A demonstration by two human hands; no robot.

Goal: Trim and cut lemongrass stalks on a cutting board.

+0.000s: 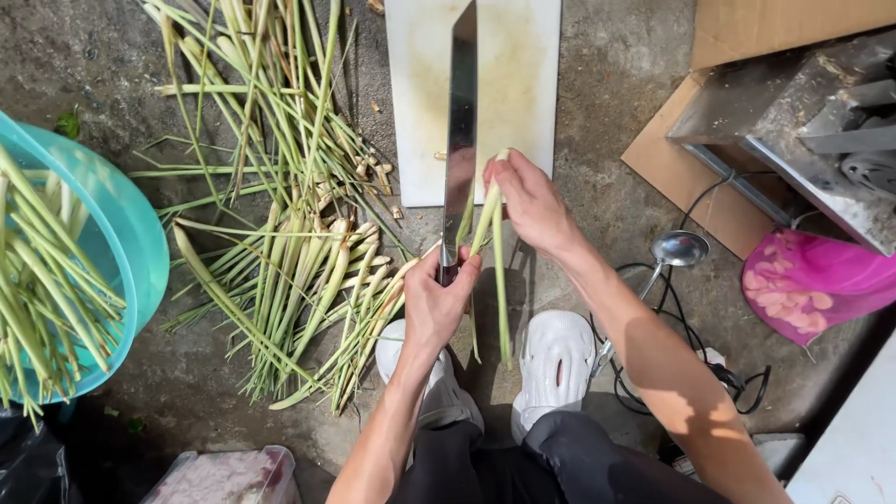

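Note:
My left hand point(437, 301) grips the handle of a long knife point(460, 131) whose blade points away from me over a white cutting board point(513, 84). My right hand point(530, 201) pinches the pale end of a lemongrass stalk point(499, 280) just right of the blade, near the board's front edge. The stalk's green leaves hang down toward my white shoes point(555, 359). A heap of lemongrass stalks point(299, 271) lies on the concrete floor to the left of my left hand.
A turquoise basin point(131, 243) with more stalks sits at the far left. Cardboard point(709, 196), a metal machine point(812, 121), a pink plastic bag point(812, 280), a metal ladle point(677, 250) and black cables point(672, 373) lie to the right. A clear plastic tub point(229, 471) stands near bottom left.

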